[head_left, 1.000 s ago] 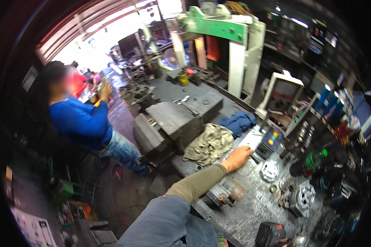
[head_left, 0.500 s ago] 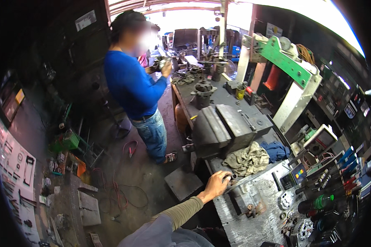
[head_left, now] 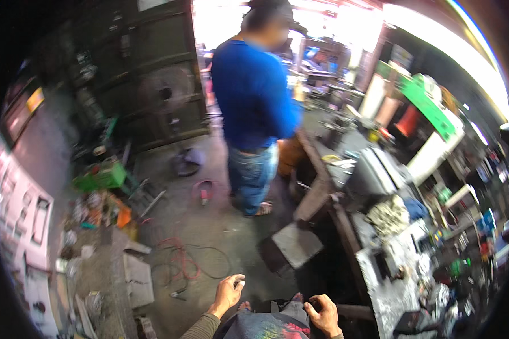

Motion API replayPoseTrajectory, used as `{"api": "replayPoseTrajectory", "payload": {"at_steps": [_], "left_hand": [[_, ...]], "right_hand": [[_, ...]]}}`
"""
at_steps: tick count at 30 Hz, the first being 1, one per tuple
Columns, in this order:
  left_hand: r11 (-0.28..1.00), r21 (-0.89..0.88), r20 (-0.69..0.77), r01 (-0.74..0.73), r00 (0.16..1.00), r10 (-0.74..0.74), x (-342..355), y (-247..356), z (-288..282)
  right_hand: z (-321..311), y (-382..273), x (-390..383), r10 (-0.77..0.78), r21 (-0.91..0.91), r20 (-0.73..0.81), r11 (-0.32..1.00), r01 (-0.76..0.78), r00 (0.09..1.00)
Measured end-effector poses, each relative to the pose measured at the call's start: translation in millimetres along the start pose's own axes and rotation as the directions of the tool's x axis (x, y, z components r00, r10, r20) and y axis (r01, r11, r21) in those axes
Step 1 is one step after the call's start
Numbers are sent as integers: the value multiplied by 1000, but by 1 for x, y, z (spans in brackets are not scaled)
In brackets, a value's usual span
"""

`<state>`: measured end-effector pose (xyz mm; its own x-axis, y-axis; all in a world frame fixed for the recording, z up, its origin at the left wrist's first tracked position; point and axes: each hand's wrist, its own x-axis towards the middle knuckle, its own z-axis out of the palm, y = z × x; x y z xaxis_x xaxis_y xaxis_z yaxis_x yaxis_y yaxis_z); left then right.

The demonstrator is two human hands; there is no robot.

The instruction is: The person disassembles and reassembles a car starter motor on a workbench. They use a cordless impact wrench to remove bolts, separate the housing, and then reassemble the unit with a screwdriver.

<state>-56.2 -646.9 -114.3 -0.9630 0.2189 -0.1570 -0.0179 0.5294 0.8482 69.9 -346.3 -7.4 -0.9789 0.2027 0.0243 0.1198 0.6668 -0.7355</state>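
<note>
My left hand (head_left: 228,295) is in front of my body, over the floor, with fingers curled and thumb against the fingertips. Anything small and dark in that pinch is too blurred to name. My right hand (head_left: 323,316) hangs low beside my apron-like dark garment (head_left: 266,326), near the workbench leg. Its fingers are loosely bent, with a dark gap between thumb and forefinger and no object that I can make out. To the right, the metal-topped workbench (head_left: 379,294) carries a crumpled beige rag (head_left: 388,216) and a blue cloth (head_left: 415,208).
A person in a blue top (head_left: 254,90) stands ahead by the bench. A flat square plate (head_left: 297,245) is low beside the bench. Red and black cables (head_left: 181,257) lie on the floor. On the left are a green box (head_left: 103,176) and a cluttered bench (head_left: 104,271).
My left hand has drawn back from a small round part on the bench to in front of my body. My right hand has come into view. My view has swung left.
</note>
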Motion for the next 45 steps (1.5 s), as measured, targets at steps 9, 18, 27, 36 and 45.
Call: {"api": "replayPoseTrajectory", "payload": {"at_steps": [9, 18, 27, 36, 45], "left_hand": [[919, -204, -353, 338, 850, -391, -36, -107, -95], [887, -418, -440, 194, 811, -385, -4, -170, -92], [780, -456, -168, 428, 820, -548, 105, -194, -105], [799, -289, 322, 527, 840, -437, 284, -176, -79], [892, 6, 466, 453, 788, -403, 419, -165, -63]], "right_hand": [[53, -84, 55, -48, -88, 399, 992, 90, 916], [95, -56, 190, -264, -73, 425, 943, 324, 866], [61, 25, 193, 212, -252, 422, 961, -111, 882], [110, 133, 7, 887, 64, -131, 453, -889, 442], [247, 34, -58, 993, 545, 70, 40, -838, 93]]}}
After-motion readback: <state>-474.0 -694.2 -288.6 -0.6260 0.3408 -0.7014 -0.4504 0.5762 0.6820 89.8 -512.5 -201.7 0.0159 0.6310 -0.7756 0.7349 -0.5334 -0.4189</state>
